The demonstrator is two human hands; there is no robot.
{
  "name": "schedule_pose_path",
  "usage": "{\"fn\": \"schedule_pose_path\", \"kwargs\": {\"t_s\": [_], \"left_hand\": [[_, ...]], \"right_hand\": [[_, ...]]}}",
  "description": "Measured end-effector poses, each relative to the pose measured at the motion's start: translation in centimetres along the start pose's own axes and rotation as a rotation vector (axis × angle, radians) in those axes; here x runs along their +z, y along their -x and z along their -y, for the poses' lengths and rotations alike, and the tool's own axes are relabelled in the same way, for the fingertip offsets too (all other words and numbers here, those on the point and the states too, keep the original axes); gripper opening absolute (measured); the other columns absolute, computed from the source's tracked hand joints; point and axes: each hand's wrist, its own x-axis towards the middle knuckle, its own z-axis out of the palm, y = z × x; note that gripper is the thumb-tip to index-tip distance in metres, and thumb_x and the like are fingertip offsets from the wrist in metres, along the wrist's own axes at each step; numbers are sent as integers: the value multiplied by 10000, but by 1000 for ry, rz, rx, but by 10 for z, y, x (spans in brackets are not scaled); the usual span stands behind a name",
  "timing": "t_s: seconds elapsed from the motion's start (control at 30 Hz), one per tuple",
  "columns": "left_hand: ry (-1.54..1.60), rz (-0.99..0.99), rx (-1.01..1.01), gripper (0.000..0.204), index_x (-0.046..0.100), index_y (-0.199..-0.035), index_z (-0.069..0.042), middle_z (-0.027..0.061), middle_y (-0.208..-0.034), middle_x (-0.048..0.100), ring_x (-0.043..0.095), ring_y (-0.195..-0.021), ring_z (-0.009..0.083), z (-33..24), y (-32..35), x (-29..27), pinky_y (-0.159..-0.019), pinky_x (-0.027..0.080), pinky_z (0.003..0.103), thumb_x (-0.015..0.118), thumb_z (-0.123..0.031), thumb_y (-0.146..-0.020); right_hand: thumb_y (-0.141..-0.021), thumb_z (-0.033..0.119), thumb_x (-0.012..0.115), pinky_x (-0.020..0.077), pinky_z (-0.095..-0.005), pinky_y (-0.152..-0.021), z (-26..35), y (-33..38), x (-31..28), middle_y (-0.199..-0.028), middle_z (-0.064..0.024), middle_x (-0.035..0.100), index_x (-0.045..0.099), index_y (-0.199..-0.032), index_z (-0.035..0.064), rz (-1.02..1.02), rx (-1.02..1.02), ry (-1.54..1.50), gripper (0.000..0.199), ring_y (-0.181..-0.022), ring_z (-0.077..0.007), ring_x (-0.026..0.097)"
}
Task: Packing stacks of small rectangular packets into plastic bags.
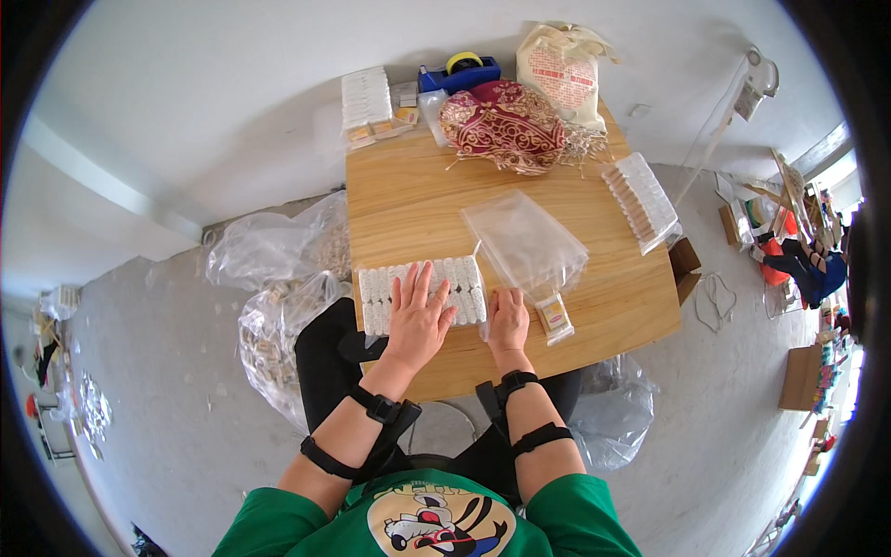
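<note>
The left hand (418, 320) lies over a white bumpy pack (464, 290), its grip wide, fingers spread and pressed flat on the top; the pack lies near the near left edge of the wooden counter (399, 204), its long side running left to right. The right hand (508, 320) is just beside the pack's right end, its grip narrow, fingers curled in; whether it holds a thin piece of plastic there, I cannot tell.

Just beyond the right hand lies a stack of clear bags (524, 237), flat on the counter; a small yellow-and-white packet (555, 317) in a clear wrapper lies to the right of that hand, at the near end of the stack. Another white pack (640, 200) lies at the counter's right edge, set aslant; 1 more group of white packs (367, 102) is at the far left corner.

Along the far edge are a blue tape dispenser (436, 79) with a yellow roll (464, 62), a red-and-cream patterned cloth (506, 125) with a fringe, and a cream cloth bag (561, 74); on the floor to the left of the counter are 2 large clear sacks, the farther sack (269, 241) and the nearer sack (283, 343), the nearer with small pale pieces inside; each forearm wears 2 black straps.
</note>
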Motion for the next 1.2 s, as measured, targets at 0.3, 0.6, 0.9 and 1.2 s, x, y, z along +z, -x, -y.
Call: {"fn": "schedule_pose_path", "kwargs": {"t_s": [0.3, 0.6, 0.9, 1.2], "left_hand": [[33, 25, 14, 380, 613, -1187, -41, 182, -1446, 360, 277, -1372, 369, -11, 0, -1, -1097, 238, 573, 601, -290, -901], [33, 68, 40, 354, 620, -1172, -63, 174, -1447, 359, 269, -1377, 360, -15, 1, 4, -1100, 233, 567, 605, -288, -899], [190, -153, -51, 452, 525, -1272, -22, 228, -1405, 397, 347, -1330, 397, 11, 2, 6, -1083, 271, 551, 606, -256, -893], [729, 40, -712, 657, 283, -1439, 44, 278, -1416, 408, 383, -1347, 338, 109, 28, 4, -1087, 311, 329, 305, -463, -1023]], "right_hand": [[-831, 82, 586, 496, -439, -675, 0, 0, -3, -926, -137, 562, 580, -876, 59, 30, 11, -8, 50, -781, -359, 600], [-822, 78, 587, 498, -436, -678, 0, 0, -4, -924, -138, 565, 590, -889, 62, 30, 11, -13, 69, -782, -355, 603], [-847, 70, 571, 498, -427, -691, 1, 0, -5, -909, -141, 587, 616, -916, 50, 27, 44, -78, 84, -800, -354, 606], [-933, 102, 535, 494, -382, -849, 25, -9, -21, -1121, -192, 630, 612, -1136, -14, 173, 130, -454, 246, -1030, -345, 605]]}}
